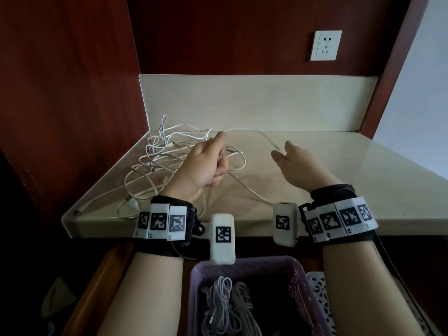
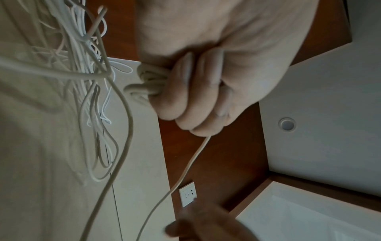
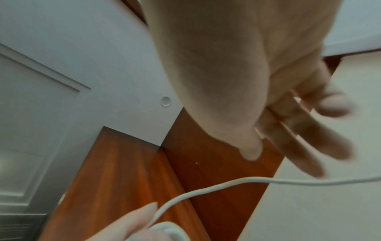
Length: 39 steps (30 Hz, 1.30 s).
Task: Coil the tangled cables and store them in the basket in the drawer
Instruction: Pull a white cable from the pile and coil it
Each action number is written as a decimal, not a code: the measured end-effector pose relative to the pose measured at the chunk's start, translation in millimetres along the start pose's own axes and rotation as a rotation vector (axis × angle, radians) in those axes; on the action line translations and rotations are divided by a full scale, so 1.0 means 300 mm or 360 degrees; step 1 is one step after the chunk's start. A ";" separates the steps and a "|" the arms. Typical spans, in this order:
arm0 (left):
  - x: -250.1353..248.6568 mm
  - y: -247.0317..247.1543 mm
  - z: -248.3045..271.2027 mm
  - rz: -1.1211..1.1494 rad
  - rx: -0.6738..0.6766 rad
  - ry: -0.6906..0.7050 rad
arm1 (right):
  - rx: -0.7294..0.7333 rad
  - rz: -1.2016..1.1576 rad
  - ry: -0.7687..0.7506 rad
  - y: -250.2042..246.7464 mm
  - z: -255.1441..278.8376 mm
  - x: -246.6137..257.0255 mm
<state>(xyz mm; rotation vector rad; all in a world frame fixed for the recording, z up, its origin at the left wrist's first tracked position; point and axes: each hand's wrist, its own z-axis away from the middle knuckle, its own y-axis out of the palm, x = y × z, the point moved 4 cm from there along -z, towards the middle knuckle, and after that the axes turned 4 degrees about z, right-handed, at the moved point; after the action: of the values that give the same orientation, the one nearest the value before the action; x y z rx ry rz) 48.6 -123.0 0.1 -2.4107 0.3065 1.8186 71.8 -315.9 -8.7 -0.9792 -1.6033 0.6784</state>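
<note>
The left hand (image 1: 203,166) is gripping a few wound loops of white cable (image 1: 252,134), so the open-fingered right hand (image 1: 298,163), holding nothing, is best feeding even turns clear of the tangle (image 1: 155,161) at the counter's (image 1: 363,170) back-left corner.

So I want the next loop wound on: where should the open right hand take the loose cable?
Probably pinch the free span arcing from the left hand, coming from its right, where the right hand hovers. It hangs clear of the tangle.
</note>
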 end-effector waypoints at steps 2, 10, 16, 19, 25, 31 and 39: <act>0.006 0.002 0.001 -0.0106 -0.0003 -0.0011 | -0.0188 -0.0006 -0.0197 -0.022 0.004 0.030; -0.010 0.045 0.034 -0.0040 0.0337 -0.0119 | -0.0352 -0.0225 -0.0810 0.026 0.041 0.136; -0.023 0.077 0.078 0.0027 0.0665 -0.0107 | -0.0811 -0.0279 -0.0950 -0.040 0.069 0.135; -0.034 0.093 0.061 0.0525 0.0667 -0.0026 | -0.0680 -0.0435 -0.0935 -0.027 0.078 0.156; -0.082 0.051 0.033 0.1167 0.0462 0.0414 | -0.0321 -0.0496 -0.0937 0.056 0.086 0.234; -0.080 -0.073 0.008 0.1278 -0.0241 0.0623 | 0.0320 -0.0205 -0.0735 0.159 0.114 0.265; -0.088 -0.161 0.015 0.0714 -0.0747 0.0651 | 0.0617 -0.0021 -0.0738 0.095 0.149 0.245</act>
<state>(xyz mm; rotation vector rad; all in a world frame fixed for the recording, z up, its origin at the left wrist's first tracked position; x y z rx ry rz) 48.1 -72.4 22.4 -3.2740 0.5455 1.6717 30.2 -235.4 -7.0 -0.5469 -1.7761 1.2200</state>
